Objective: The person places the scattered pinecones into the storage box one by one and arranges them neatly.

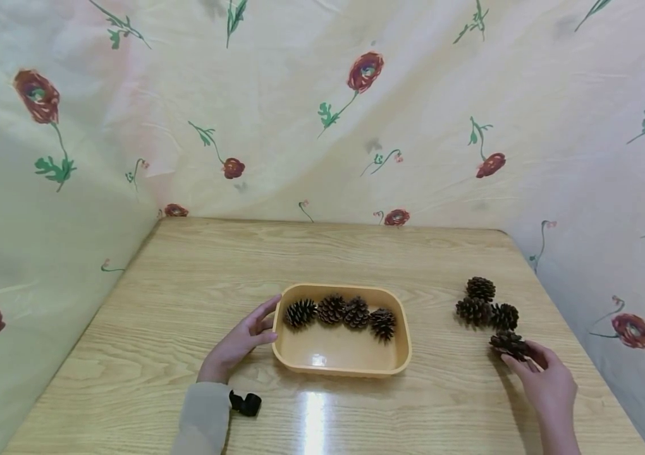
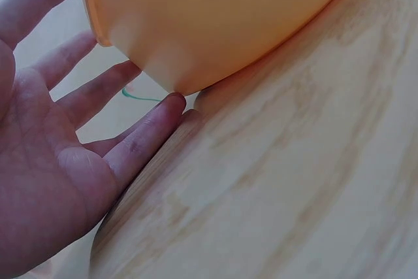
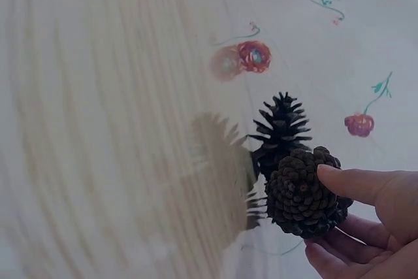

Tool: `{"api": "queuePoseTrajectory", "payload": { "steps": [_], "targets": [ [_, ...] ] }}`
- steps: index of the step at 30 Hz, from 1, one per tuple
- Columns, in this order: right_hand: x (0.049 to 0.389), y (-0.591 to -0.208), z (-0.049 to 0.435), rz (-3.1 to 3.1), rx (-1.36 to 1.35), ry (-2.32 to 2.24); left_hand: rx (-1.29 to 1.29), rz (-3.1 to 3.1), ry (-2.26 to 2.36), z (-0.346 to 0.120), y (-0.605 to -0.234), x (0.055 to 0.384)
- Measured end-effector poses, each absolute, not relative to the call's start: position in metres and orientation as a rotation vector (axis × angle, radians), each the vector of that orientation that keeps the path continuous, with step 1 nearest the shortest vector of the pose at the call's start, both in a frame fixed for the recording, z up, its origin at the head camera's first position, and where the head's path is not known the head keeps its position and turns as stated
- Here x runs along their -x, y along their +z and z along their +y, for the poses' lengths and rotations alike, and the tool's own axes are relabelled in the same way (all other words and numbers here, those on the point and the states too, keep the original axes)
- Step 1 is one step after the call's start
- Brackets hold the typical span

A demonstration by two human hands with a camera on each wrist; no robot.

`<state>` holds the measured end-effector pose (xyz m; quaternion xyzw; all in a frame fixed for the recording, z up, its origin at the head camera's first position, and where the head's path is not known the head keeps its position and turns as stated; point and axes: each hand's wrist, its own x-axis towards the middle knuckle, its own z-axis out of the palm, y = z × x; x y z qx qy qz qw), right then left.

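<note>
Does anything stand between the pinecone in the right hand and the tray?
Nothing visible stands between the held pinecone and the tray except the tray's own rim; the three loose pinecones lie farther back.

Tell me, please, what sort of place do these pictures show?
It looks like a small indoor setup, perhaps a screened-off work corner. A wood-grain table is bordered on three sides by flower-patterned sheeting, and a yellowish tray on it holds pinecones.
</note>
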<state>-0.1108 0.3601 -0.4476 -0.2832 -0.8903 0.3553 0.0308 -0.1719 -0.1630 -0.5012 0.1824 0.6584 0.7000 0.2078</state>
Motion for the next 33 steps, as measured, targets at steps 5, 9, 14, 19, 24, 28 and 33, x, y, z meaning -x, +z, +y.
{"api": "queuePoseTrajectory", "payload": {
  "steps": [5, 9, 14, 19, 24, 28, 33],
  "targets": [
    [0.107, -0.442, 0.348, -2.749, 0.858, 1.114, -0.488, 1.842, 1.942, -0.163, -0.499, 0.171],
    [0.104, -0.438, 0.336, -2.761, 0.818, 1.17, -0.471, 1.852, 1.934, -0.164, -0.5, 0.171],
    [0.103, -0.432, 0.322, -2.792, 0.743, 1.215, -0.461, 1.854, 1.927, -0.164, -0.501, 0.173],
    [0.1, -0.427, 0.312, -2.774, 0.676, 1.253, -0.473, 1.86, 1.926, -0.164, -0.502, 0.173],
    [0.096, -0.422, 0.303, -2.701, 0.549, 1.36, -0.48, 1.86, 1.931, -0.164, -0.501, 0.173],
    [0.095, -0.416, 0.294, -2.674, 0.446, 1.4, -0.487, 1.847, 1.942, -0.164, -0.5, 0.172],
    [0.097, -0.409, 0.278, -2.696, 0.369, 1.386, -0.483, 1.843, 1.947, -0.164, -0.5, 0.171]
  ]
}}
